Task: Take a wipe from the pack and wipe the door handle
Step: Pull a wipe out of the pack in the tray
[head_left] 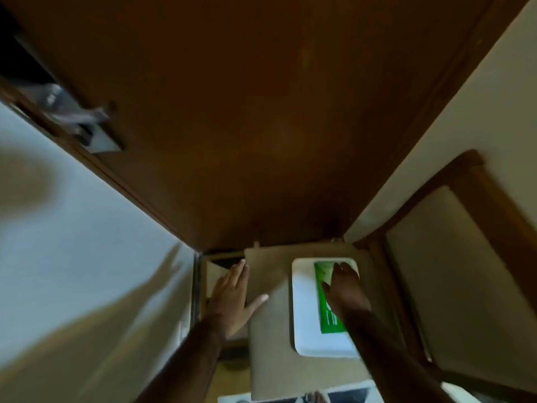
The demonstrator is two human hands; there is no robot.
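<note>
Right hand (347, 286) on green wipe pack (327, 295); left hand (232, 298) flat, fingers spread.

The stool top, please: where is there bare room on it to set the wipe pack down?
The stool top is bare between the left hand and the white tray, and in front of the tray toward the person. The right side is crowded: the tray holds the green wipe pack, with the right hand on it.
</note>
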